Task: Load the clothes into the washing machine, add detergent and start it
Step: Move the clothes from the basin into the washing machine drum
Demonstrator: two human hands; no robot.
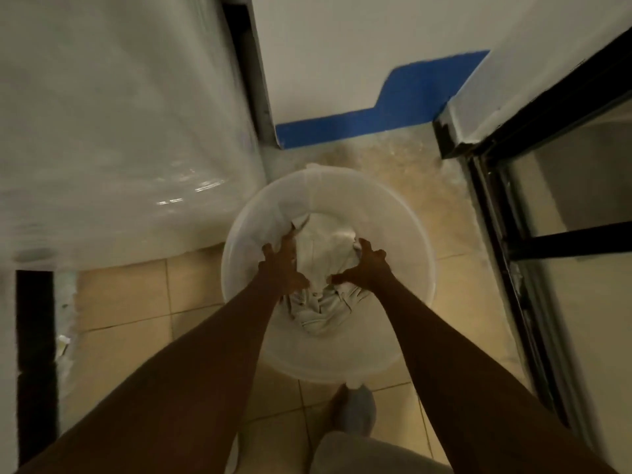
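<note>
Clothes (319,265) lay crumpled at the bottom of a round, translucent white plastic bucket (403,241); the fabric was pale, off-white and soft, bunched into creased folds, with what looked like a stitched seam or placket showing in the lower part of the heap; the bucket's walls were smooth and slightly glossy, its rim a wide circle, and it stood on a floor of square beige tiles (123,323) with thin grout lines. Both bare arms reached down into it; the left hand (282,268) was closed on the cloth at the left of the heap, fingers curled into the folds; the right hand (367,266) clutched the cloth at the right, fingers bent and thumb pressed toward the middle. Just beside the bucket on the left rose a large white appliance (113,131), wrapped in shiny, wrinkled clear film that caught the light in streaks; whether it was the washing machine could not be told. Behind stood a white wall with a stepped blue painted band (393,111) along its base; a black-framed glass door (547,206) stood at the right. A foot in a grey slipper (355,408) rested on the tiles just below the bucket.
</note>
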